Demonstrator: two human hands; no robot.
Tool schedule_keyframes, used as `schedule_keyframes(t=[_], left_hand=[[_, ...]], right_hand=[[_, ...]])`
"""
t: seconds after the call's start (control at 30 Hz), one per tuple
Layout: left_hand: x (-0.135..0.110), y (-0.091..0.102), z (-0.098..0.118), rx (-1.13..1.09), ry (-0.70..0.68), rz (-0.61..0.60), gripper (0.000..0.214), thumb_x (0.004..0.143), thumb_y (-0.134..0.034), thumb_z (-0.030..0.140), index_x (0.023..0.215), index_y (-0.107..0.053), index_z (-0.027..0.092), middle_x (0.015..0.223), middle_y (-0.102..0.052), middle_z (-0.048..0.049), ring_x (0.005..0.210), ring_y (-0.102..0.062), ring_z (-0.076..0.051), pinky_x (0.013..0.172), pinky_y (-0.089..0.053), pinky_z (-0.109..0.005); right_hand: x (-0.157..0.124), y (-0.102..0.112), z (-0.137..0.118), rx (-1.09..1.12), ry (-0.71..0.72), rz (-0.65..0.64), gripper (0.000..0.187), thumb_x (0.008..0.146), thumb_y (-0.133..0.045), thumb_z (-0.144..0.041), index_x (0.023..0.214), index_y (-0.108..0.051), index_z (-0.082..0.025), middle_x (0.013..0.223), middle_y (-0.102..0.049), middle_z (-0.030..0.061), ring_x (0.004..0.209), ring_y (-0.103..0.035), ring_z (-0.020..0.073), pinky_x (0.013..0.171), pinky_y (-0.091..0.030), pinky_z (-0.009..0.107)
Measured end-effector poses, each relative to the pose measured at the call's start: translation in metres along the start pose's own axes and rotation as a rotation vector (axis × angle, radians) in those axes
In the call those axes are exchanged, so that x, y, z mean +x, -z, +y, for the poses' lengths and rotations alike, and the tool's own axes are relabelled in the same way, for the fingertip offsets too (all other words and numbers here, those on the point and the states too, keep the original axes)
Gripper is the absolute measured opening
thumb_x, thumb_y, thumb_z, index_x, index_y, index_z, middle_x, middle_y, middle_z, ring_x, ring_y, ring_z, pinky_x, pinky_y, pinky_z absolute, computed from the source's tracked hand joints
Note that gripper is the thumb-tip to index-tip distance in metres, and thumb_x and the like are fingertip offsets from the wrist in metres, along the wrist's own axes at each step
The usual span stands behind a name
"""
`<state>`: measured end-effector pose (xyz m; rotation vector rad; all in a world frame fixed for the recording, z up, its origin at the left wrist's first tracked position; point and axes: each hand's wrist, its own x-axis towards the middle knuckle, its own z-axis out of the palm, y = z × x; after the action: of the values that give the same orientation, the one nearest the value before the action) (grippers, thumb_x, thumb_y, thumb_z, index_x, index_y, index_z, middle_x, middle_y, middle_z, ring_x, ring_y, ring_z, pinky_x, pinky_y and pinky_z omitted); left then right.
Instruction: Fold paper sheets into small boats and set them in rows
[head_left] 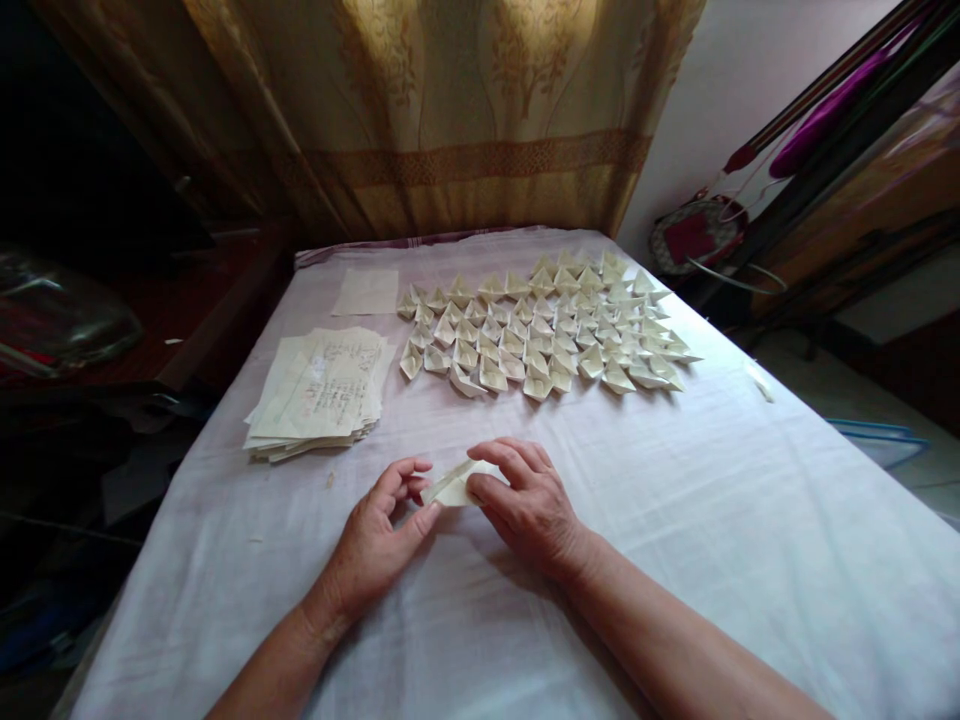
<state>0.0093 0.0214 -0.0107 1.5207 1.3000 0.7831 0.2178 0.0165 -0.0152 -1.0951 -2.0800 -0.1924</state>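
A small, partly folded piece of cream paper (pixel 454 484) lies on the white cloth of the table (pixel 712 500), held between both hands. My left hand (pixel 379 535) pinches its left end with thumb and fingers. My right hand (pixel 525 500) presses down on its right end, fingers curled over it. Beyond them, several finished folded paper boats (pixel 544 330) sit in rows across the far half of the cloth. A stack of written-on paper sheets (pixel 322 390) lies at the left, with a single blank sheet (pixel 367 292) behind it.
A patterned curtain (pixel 450 110) hangs behind the table. Dark furniture with a shiny bag (pixel 60 320) stands at the left. At the right are a leaning dark frame with purple rods (pixel 825 110) and a round red object (pixel 697 235). A paper scrap (pixel 759 380) lies near the right edge.
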Motion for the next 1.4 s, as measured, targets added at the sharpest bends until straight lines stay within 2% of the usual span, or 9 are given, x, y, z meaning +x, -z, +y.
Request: schedule_keyframes(t=[0.23, 0.4, 0.63, 0.83, 0.97, 1.03, 1.2, 1.3, 1.4], left_hand=[[0.000, 0.001, 0.007, -0.347, 0.191, -0.006, 0.042, 0.068, -0.074, 0.027, 0.106, -0.057, 0.020, 0.084, -0.065, 0.0009, 0.081, -0.065, -0.016, 0.077, -0.049, -0.026], [0.002, 0.003, 0.018, -0.489, 0.323, 0.058, 0.045, 0.061, -0.079, 0.027, 0.100, -0.059, 0.017, 0.077, -0.066, 0.0016, 0.071, -0.062, -0.012, 0.068, -0.048, -0.021], [0.002, 0.002, 0.022, -0.582, 0.443, 0.107, 0.055, 0.053, -0.085, 0.032, 0.099, -0.059, 0.016, 0.073, -0.063, 0.0029, 0.059, -0.055, -0.009, 0.039, -0.036, -0.014], [0.002, 0.002, 0.022, -0.646, 0.460, 0.093, 0.050, 0.054, -0.084, 0.028, 0.097, -0.062, 0.016, 0.074, -0.063, 0.0024, 0.058, -0.053, -0.008, 0.035, -0.034, -0.012], [0.000, 0.001, 0.024, -0.693, 0.465, 0.040, 0.043, 0.057, -0.083, 0.023, 0.095, -0.062, 0.016, 0.085, -0.067, -0.0003, 0.071, -0.061, -0.010, 0.052, -0.051, -0.015], [-0.001, 0.000, 0.023, -0.708, 0.448, 0.037, 0.044, 0.059, -0.083, 0.024, 0.096, -0.061, 0.017, 0.087, -0.068, -0.0008, 0.073, -0.063, -0.011, 0.057, -0.054, -0.017], [-0.002, 0.000, 0.019, -0.672, 0.400, 0.060, 0.046, 0.061, -0.085, 0.038, 0.093, -0.058, 0.018, 0.080, -0.065, 0.0013, 0.068, -0.062, -0.011, 0.053, -0.053, -0.017], [-0.002, 0.000, 0.018, -0.604, 0.381, 0.054, 0.044, 0.064, -0.082, 0.046, 0.086, -0.056, 0.019, 0.072, -0.062, 0.0035, 0.059, -0.059, -0.009, 0.047, -0.050, -0.016], [-0.002, 0.001, 0.018, -0.543, 0.401, 0.002, 0.044, 0.067, -0.077, 0.051, 0.087, -0.054, 0.019, 0.063, -0.060, 0.0055, 0.044, -0.051, -0.006, 0.040, -0.044, -0.015]], right_hand=[[0.005, 0.003, -0.007, 0.004, 0.012, 0.071, 0.017, 0.094, -0.054, -0.013, 0.083, -0.065, -0.021, 0.107, -0.069, 0.0064, 0.102, -0.059, 0.0205, 0.086, -0.044, 0.034], [0.003, 0.002, -0.009, 0.026, -0.054, 0.116, 0.016, 0.090, -0.055, -0.010, 0.097, -0.062, -0.023, 0.119, -0.062, 0.0096, 0.111, -0.056, 0.0235, 0.091, -0.045, 0.037], [0.000, 0.002, -0.009, 0.149, -0.106, 0.113, 0.027, 0.086, -0.058, -0.013, 0.111, -0.054, -0.020, 0.117, -0.059, 0.0125, 0.107, -0.058, 0.0245, 0.091, -0.049, 0.041], [0.003, 0.000, -0.013, 0.036, -0.027, 0.167, 0.022, 0.088, -0.059, -0.012, 0.106, -0.063, -0.025, 0.121, -0.056, 0.0096, 0.114, -0.055, 0.0239, 0.091, -0.047, 0.038], [0.003, -0.001, -0.015, 0.033, 0.034, 0.170, 0.013, 0.091, -0.062, -0.015, 0.097, -0.066, -0.025, 0.115, -0.063, 0.0065, 0.111, -0.057, 0.0208, 0.091, -0.043, 0.035], [0.002, -0.001, -0.015, 0.047, 0.056, 0.143, 0.011, 0.091, -0.063, -0.015, 0.097, -0.066, -0.024, 0.107, -0.068, 0.0049, 0.107, -0.058, 0.0197, 0.089, -0.042, 0.034], [0.004, -0.001, -0.012, 0.102, 0.079, 0.009, 0.011, 0.097, -0.055, -0.017, 0.096, -0.065, -0.021, 0.089, -0.071, 0.0011, 0.087, -0.060, 0.0161, 0.079, -0.040, 0.032], [0.007, 0.000, -0.011, 0.117, 0.089, -0.001, 0.014, 0.097, -0.052, -0.016, 0.094, -0.065, -0.021, 0.084, -0.070, 0.0012, 0.078, -0.058, 0.0152, 0.071, -0.039, 0.031], [0.007, 0.002, -0.011, 0.119, 0.095, 0.004, 0.013, 0.095, -0.053, -0.015, 0.096, -0.064, -0.022, 0.085, -0.070, 0.0011, 0.077, -0.058, 0.0157, 0.070, -0.039, 0.031]])
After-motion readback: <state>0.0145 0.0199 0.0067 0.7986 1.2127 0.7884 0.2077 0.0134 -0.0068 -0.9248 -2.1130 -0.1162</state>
